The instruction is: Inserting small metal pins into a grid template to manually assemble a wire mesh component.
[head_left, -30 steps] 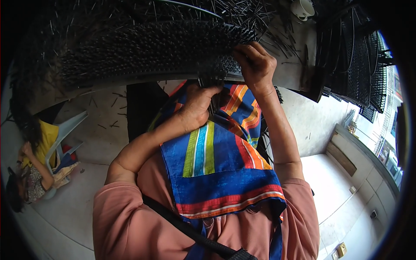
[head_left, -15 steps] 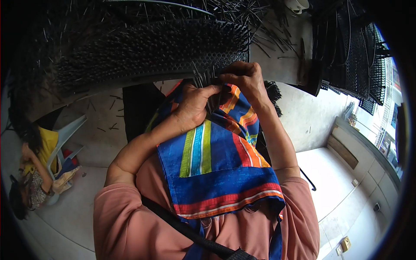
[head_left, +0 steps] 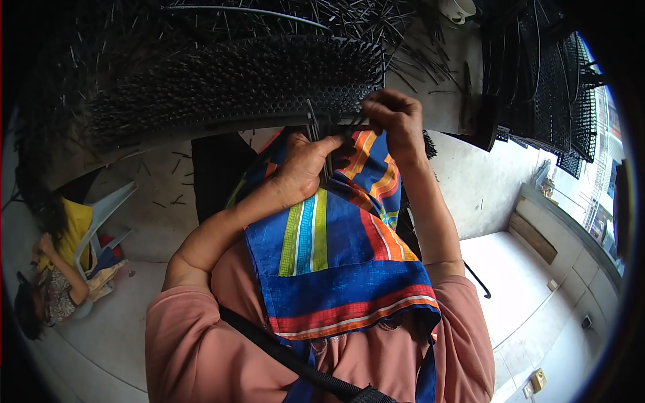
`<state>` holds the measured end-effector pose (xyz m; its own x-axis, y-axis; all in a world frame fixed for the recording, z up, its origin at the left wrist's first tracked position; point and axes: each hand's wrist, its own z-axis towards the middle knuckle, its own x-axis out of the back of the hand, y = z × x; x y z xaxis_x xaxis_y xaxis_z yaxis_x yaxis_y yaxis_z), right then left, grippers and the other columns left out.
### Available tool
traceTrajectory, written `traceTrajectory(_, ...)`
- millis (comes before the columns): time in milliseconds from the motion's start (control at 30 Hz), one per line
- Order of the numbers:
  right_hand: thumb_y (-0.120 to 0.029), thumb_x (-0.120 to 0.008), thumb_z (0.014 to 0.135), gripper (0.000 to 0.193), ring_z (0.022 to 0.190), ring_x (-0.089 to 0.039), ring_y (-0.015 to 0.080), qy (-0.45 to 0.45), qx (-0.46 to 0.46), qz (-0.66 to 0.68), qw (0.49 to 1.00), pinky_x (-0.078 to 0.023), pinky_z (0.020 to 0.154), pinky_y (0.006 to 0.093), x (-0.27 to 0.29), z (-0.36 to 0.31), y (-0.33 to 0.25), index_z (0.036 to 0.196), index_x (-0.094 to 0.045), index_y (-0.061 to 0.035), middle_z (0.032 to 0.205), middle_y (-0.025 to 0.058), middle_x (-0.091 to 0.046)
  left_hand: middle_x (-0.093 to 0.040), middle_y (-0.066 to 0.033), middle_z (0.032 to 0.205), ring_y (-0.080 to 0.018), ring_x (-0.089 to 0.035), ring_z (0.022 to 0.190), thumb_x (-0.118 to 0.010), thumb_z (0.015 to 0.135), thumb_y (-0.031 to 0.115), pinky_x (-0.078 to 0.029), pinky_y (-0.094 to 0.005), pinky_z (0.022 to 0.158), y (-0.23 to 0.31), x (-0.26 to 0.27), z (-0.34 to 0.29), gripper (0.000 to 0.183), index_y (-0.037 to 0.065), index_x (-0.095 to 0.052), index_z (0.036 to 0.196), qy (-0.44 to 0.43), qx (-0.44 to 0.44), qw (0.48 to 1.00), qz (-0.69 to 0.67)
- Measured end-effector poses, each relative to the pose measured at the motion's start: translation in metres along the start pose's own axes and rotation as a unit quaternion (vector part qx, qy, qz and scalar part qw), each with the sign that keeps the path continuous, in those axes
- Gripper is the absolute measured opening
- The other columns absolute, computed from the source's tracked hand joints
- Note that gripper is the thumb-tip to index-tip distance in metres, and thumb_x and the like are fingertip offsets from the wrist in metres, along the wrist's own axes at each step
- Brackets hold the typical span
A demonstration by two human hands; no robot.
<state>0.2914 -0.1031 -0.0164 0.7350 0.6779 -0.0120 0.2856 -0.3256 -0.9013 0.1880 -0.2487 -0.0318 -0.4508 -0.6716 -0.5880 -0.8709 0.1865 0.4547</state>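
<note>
My left hand [head_left: 302, 164] is closed around a small bundle of thin dark strips [head_left: 312, 115], which stick up past my thumb. It rests above the striped apron [head_left: 349, 248] on my lap. Just to its right, my right hand [head_left: 398, 124] is raised with fingers pinched; a few dark strips seem to slant between it and the left hand, though the fingertips are slightly blurred. Beyond both hands lies a black perforated panel [head_left: 350, 95], its holes densely filled with upright dark strips [head_left: 235, 74]. Its right end is close to my right hand.
Loose dark strips [head_left: 423, 57] lie scattered on the worktop [head_left: 463, 40], near a white cup [head_left: 457, 9]. Black mesh panels [head_left: 537, 80] stand at the right. At far left a person [head_left: 57, 275] sits by a pale chair [head_left: 101, 215]. Bits of strip litter the floor [head_left: 154, 228].
My right hand has moved right, away from the left hand. Fewer strips show above my left thumb, which has stayed in place.
</note>
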Motion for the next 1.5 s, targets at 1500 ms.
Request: traceTrajectory(1500, 0.002, -0.070, 0.076, 0.006, 0.056, -0.050, 0.0051, 0.213, 0.241, -0.014, 0.947, -0.036, 0.048, 0.0193, 0.011, 0.010, -0.007, 0.082, -0.068, 0.0000, 0.070, 0.0011, -0.062, -0.067, -0.0114, 0.085, -0.0212, -0.067, 0.070, -0.057, 0.081, -0.003, -0.058, -0.0326, 0.060, 0.004, -0.008, -0.008, 0.013, -0.002, -0.063, 0.093, 0.080, 0.005, 0.996, 0.026)
